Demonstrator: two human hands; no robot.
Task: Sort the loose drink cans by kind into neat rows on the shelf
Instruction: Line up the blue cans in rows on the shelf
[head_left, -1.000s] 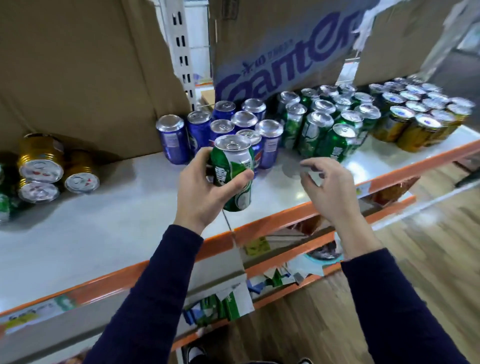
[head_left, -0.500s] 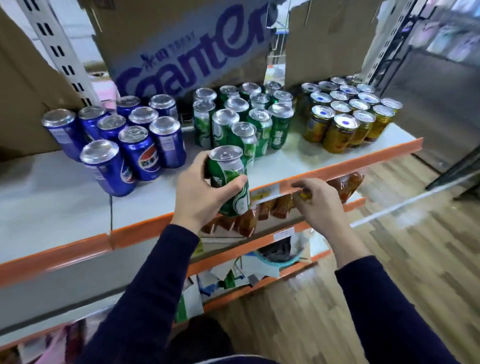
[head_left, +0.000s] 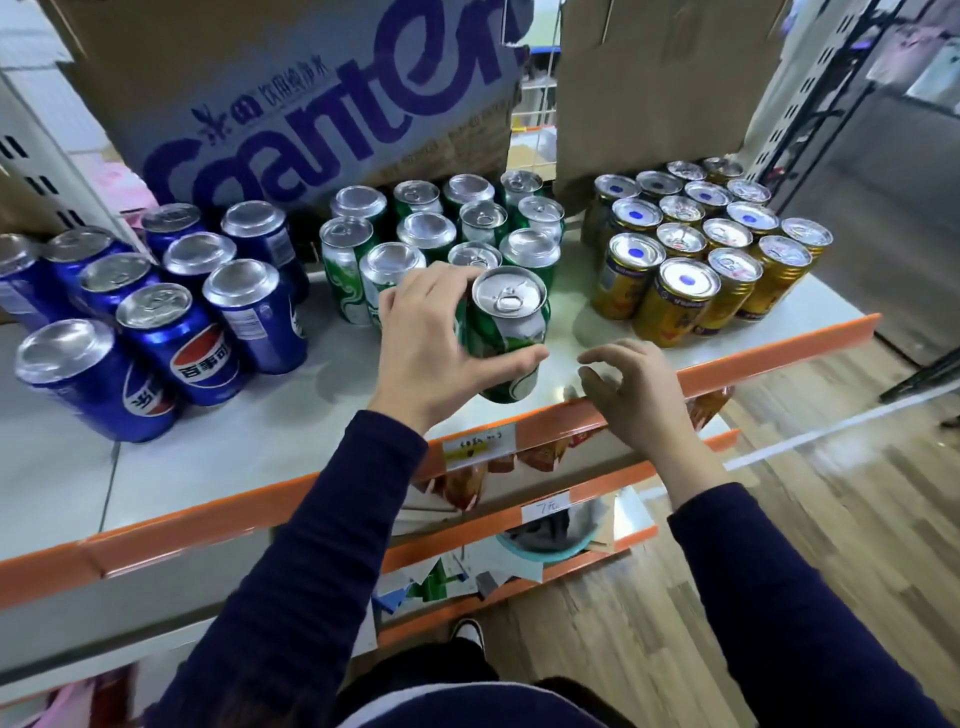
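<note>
My left hand (head_left: 434, 345) grips a green can (head_left: 506, 332) upright, just in front of the group of several green cans (head_left: 441, 228) in the middle of the white shelf (head_left: 291, 431). Whether its base touches the shelf is hidden by my thumb. My right hand (head_left: 641, 395) hovers beside the can over the orange shelf edge (head_left: 769, 351), fingers loosely curled and holding nothing. Several blue cans (head_left: 171, 306) stand at the left and several gold cans (head_left: 696, 249) at the right.
A printed cardboard box (head_left: 311, 98) and a plain brown box (head_left: 660, 83) stand behind the cans. Lower shelves (head_left: 550, 519) hold packets and a teal bowl. Wooden floor (head_left: 857, 493) lies to the right.
The view has swung right and drawn closer to the shelf. My left hand has carried the green can forward to the front of the green group. My right hand has risen to the shelf edge.
</note>
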